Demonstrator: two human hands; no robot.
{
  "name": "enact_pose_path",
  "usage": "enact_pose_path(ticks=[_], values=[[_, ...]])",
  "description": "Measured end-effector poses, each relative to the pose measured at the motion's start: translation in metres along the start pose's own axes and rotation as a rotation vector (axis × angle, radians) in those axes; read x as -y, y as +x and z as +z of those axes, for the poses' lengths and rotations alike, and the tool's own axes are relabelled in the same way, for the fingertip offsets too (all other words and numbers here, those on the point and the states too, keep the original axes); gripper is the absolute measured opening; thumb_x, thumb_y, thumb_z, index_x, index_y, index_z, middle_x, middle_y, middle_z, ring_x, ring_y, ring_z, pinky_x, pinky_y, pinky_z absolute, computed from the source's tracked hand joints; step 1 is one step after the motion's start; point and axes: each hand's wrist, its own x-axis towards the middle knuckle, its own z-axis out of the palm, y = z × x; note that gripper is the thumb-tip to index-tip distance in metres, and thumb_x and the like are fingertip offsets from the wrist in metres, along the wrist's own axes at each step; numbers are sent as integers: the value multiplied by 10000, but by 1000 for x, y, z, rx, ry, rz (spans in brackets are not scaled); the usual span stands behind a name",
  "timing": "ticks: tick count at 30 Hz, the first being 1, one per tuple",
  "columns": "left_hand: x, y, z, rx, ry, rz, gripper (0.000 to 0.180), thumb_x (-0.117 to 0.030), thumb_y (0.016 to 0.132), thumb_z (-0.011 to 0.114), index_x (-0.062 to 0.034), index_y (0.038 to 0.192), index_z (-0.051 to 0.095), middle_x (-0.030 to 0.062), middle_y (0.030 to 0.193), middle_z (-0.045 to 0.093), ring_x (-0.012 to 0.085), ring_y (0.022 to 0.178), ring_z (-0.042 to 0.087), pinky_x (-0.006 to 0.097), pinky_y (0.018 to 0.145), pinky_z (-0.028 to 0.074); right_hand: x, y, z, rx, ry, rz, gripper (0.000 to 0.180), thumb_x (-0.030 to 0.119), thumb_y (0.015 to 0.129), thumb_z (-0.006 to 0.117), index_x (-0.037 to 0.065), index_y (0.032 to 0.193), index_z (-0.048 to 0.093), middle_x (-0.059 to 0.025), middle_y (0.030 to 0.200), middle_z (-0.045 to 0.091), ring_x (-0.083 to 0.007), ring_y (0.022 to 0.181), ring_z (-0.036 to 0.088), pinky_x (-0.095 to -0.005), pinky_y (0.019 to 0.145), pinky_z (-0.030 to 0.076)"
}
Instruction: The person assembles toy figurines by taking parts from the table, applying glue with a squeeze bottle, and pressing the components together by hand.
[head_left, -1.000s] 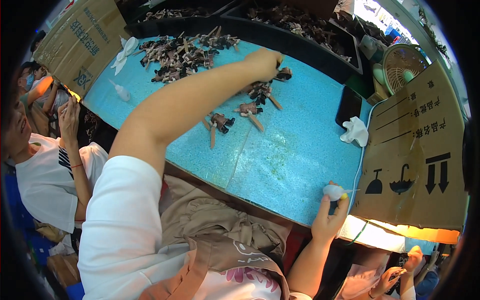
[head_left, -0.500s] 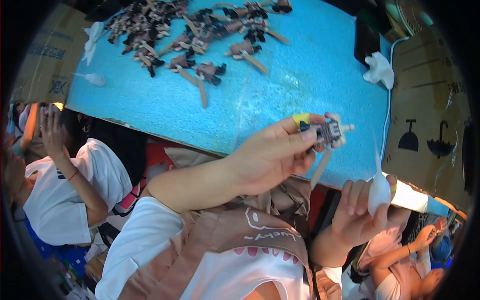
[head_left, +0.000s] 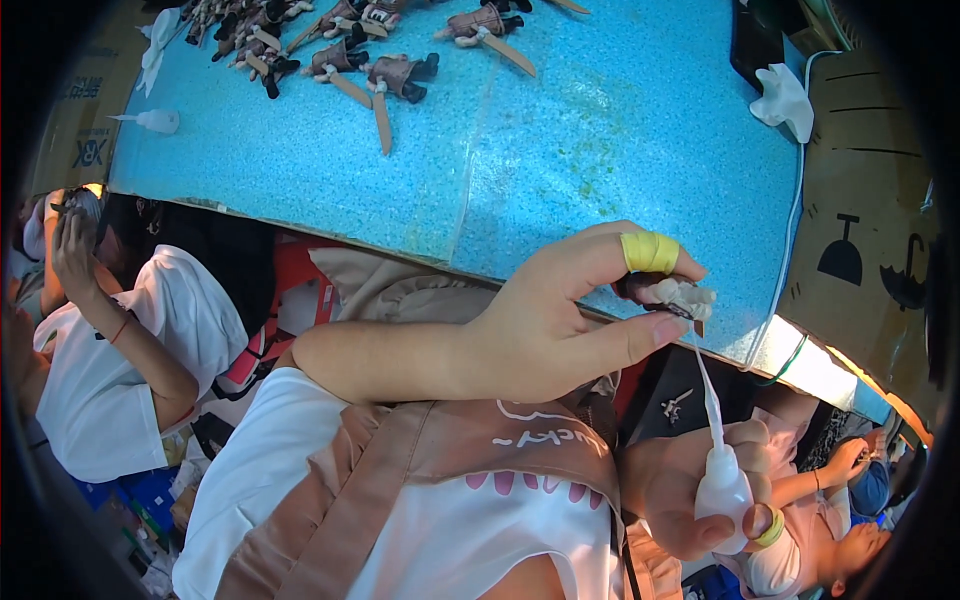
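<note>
My left hand (head_left: 560, 335), with yellow tape round one finger, is closed on a small doll figurine (head_left: 682, 294). Its pale end sticks out past the fingertips, while the rest is mostly hidden by my fingers. Below it, my right hand (head_left: 672, 505) grips a white squeeze bottle (head_left: 724, 492) with a long thin nozzle. The nozzle points up, its tip at the figurine beside my left thumb; whether they touch I cannot tell. Several similar figurines (head_left: 402, 76) with flat tan sticks lie on the blue table (head_left: 380, 200) at the far left.
Another squeeze bottle (head_left: 158, 121) lies at the table's left. Crumpled white tissue (head_left: 785, 103) and a white cable (head_left: 800, 200) are along the right edge, beside a cardboard box (head_left: 860, 170). One person sits at the left (head_left: 130, 370), another at the lower right (head_left: 800, 540).
My left hand has turned over, taking the figurine slightly lower and hiding most of it. My right hand has moved down, bringing the bottle's nozzle tip to the figurine. The view has shifted.
</note>
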Motion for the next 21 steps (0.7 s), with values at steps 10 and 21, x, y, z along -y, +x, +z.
enact_pose_path(ticks=[10, 21], values=[[-5, 8, -3, -40, 238, 194, 324, -42, 748, 623, -3, 1057, 533, 108, 1014, 523, 180, 899, 514, 285, 775, 401, 3, 8, 2, 133, -70, 58, 144, 276, 861, 457, 139, 891, 429, 23, 546, 294, -135, 512, 259, -318, 561, 222], [-4, 8, -3, -47, 286, 256, 323, -26, 744, 621, -7, 1054, 531, 118, 1023, 524, 205, 921, 523, 302, 796, 408, 5, 6, 1, 155, -64, 82, 128, 261, 852, 475, 151, 909, 440, 17, 583, 345, -146, 515, 292, -316, 552, 227]])
